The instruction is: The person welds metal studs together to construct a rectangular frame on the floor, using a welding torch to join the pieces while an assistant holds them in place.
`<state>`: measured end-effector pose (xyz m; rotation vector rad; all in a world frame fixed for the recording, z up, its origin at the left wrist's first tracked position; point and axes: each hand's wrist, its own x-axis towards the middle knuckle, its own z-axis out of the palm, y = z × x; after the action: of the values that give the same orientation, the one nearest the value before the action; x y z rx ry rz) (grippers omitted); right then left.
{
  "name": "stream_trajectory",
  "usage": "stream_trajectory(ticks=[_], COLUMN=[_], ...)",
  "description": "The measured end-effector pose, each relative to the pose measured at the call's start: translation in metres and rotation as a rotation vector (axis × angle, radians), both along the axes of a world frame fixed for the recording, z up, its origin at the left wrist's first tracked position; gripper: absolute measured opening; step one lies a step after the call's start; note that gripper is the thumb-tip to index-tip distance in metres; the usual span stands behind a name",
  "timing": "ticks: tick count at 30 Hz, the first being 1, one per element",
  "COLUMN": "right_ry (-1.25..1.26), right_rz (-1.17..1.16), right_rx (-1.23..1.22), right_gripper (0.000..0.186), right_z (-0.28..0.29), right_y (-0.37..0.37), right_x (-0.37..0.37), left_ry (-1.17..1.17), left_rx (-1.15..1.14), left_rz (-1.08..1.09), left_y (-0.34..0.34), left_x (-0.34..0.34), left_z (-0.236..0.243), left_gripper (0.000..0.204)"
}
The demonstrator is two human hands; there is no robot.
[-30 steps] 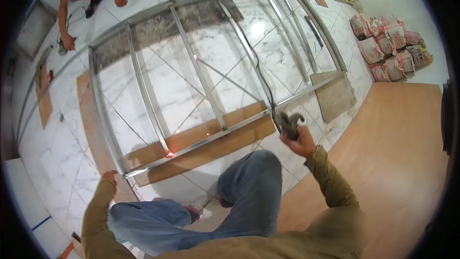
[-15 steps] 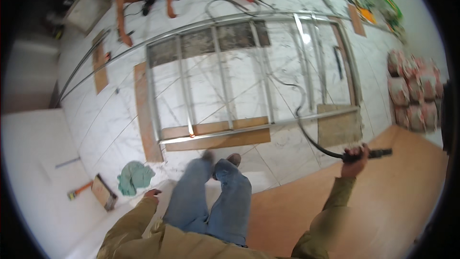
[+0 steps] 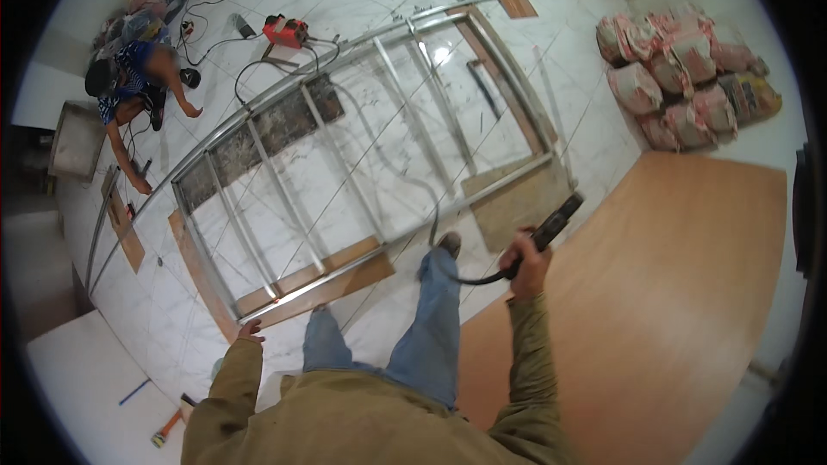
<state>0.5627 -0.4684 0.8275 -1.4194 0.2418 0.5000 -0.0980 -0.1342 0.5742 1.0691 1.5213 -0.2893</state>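
My right hand (image 3: 527,267) is wrapped round a black welding electrode holder (image 3: 556,222), its front end pointing up and to the right. From its back end a black cable (image 3: 474,280) runs left past my leg. My left hand (image 3: 250,331) holds nothing, fingers apart, near the lower left corner of the frame. A silvery metal frame (image 3: 379,198) with several crossbars lies on the floor before my feet. A small orange glow (image 3: 276,297) shows where one crossbar meets its near rail. Brown board strips (image 3: 349,275) lie under that rail.
A red welding machine (image 3: 286,32) with cables stands beyond the frame. At the far left a co-worker (image 3: 142,77) crouches, one hand by a long metal strip. Pinkish sacks (image 3: 689,77) are piled at right. A large wooden sheet (image 3: 629,319) covers the floor at my right.
The view has turned right, and my feet have stepped further apart. My right hand has come closer with the electrode holder, now tilted upward. The co-worker appears further left.
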Motion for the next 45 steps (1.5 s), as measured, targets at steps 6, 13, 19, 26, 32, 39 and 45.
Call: stream_trajectory(ticks=[6, 13, 19, 26, 32, 39, 45], right_ry=[0.143, -0.080, -0.003, -0.320, -0.484, -0.878, -0.681], right_rz=[0.037, 0.183, 0.249, 0.206, 0.181, 0.397, 1.300], right_rx=[0.099, 0.140, 0.227, 0.084, -0.089, -0.065, -0.446], right_gripper=[0.012, 0.009, 0.021, 0.026, 0.028, 0.023, 0.039], right_z=[0.012, 0.114, 0.180, 0.232, 0.251, 0.253, 0.006], right_y=[0.009, 0.089, 0.151, 0.228, 0.319, 0.417, 0.466], right_x=[0.164, 0.336, 0.433, 0.565, 0.742, 0.977, 1.020], left_ry=[0.024, 0.033, -0.022, -0.390, -0.420, -0.070, -0.068], left_rx=[-0.302, -0.343, -0.248, -0.087, 0.130, 0.312, 0.333], left_rz=[-0.108, -0.054, 0.040, 0.405, 0.128, 0.252, -0.746], left_y=[-0.130, -0.190, -0.125, 0.081, 0.117, -0.036, -0.095], left_x=[0.127, 0.285, 0.389, 0.652, 0.742, 0.820, 1.009], left_z=[0.026, 0.045, 0.004, 0.008, 0.077, 0.164, 0.232], left_gripper=[0.064, 0.052, 0.044, 0.037, 0.035, 0.027, 0.032])
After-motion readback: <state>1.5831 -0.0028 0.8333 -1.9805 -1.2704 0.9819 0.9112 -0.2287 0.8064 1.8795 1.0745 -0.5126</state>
